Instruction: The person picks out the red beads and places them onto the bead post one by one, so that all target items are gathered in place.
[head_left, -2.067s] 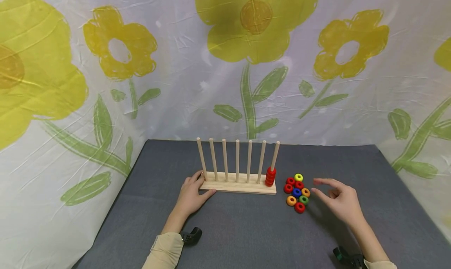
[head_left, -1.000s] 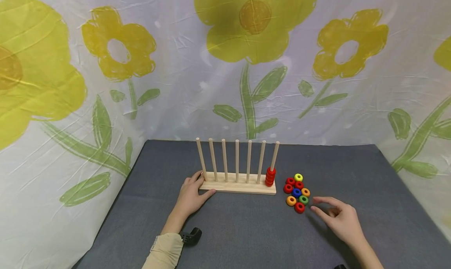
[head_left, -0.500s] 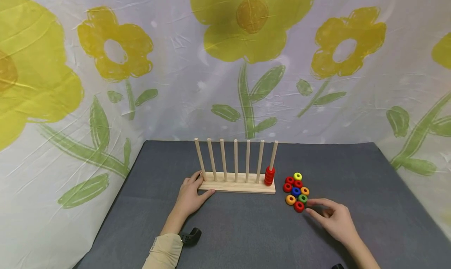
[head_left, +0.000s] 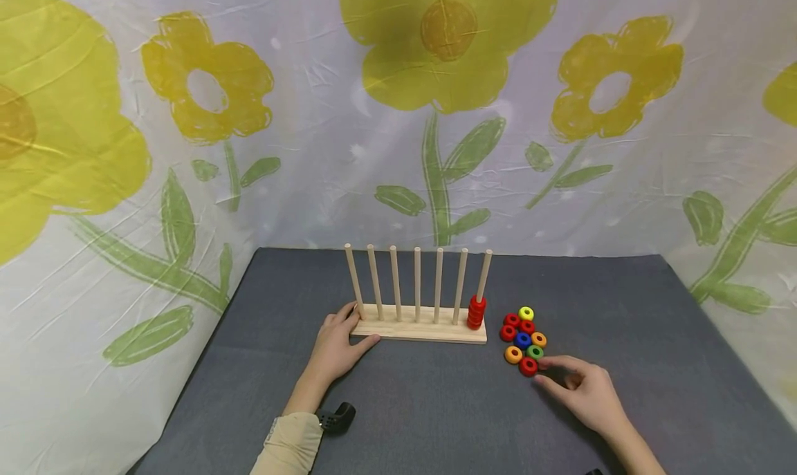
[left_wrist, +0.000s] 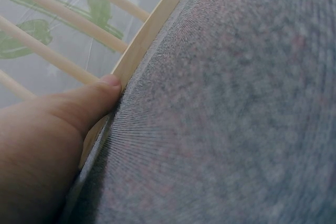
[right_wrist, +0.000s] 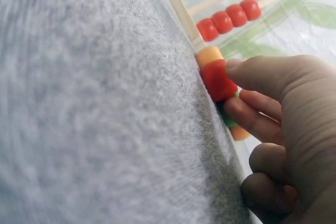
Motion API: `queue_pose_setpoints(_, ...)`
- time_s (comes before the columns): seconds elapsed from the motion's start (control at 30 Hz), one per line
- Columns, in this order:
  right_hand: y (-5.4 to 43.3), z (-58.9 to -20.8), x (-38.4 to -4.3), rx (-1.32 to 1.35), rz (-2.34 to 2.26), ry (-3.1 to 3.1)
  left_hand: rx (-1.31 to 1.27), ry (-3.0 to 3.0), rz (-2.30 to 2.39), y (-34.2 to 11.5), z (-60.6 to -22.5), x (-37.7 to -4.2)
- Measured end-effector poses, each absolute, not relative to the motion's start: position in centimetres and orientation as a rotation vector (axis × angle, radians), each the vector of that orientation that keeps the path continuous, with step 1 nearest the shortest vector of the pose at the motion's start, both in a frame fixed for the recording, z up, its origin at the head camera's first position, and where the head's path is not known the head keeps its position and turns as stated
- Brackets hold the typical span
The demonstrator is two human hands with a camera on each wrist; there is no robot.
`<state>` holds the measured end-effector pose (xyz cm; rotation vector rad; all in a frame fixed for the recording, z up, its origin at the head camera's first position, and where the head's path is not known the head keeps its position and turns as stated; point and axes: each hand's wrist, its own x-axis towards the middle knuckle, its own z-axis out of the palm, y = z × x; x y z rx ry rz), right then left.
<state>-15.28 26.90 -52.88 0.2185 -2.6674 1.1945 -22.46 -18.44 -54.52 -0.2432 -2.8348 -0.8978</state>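
A wooden stand [head_left: 417,333] with several upright pegs sits on the table, red beads [head_left: 476,312] stacked on its rightmost peg. My left hand [head_left: 336,347] grips the stand's left end; in the left wrist view its thumb [left_wrist: 110,81] presses the front edge. To the right of the stand lies a cluster of loose beads. At its near right side, my right hand [head_left: 585,395] reaches in with thumb and forefinger parted beside a red bead [head_left: 528,367]. In the right wrist view the thumb tip overlaps that bead's edge; whether it touches, I cannot tell.
Yellow [head_left: 526,313], blue [head_left: 522,339], orange [head_left: 513,355] and green [head_left: 534,352] beads lie close around the red ones. A dark grey cloth [head_left: 436,413] covers the table. Behind it hangs a flower-printed backdrop [head_left: 311,184].
My right hand has come toward me and to the left, from beside the cluster's upper part to the nearest red bead. The left hand, stand and beads have stayed put.
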Motion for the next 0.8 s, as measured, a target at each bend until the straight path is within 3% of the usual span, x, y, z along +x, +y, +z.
queue_pose_setpoints(0.8, 25.4, -53.4, -15.7, 0.250, 0.996, -2.643, -0.245, -2.833, -0.887, -18.4, -54.5, -22.5)
